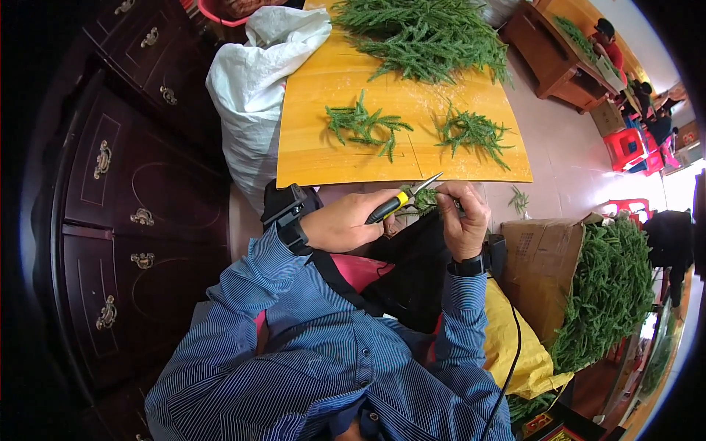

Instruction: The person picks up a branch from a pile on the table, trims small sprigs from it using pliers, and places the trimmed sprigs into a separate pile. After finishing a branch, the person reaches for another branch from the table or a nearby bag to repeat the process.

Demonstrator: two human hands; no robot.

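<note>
My left hand [346, 220] is closed on long-nose pliers [390, 206] with black and yellow handles, tips pointing up and right. My right hand [462, 217] pinches a small green artificial fir sprig [425, 198], just right of the pliers at the near edge of the yellow board [309, 165]. On the board lie two small clusters of sprigs, one at the left [364, 128] and one at the right [474, 136]. A large pile of green branches [419, 37] covers its far part.
A white sack [250, 110] and dark wooden cabinet [118, 191] stand at my left. A cardboard box [537, 272] of greenery and a yellow sack [515, 338] sit at my right. Other people [614, 59] are at wooden tables beyond, near red stools [629, 151].
</note>
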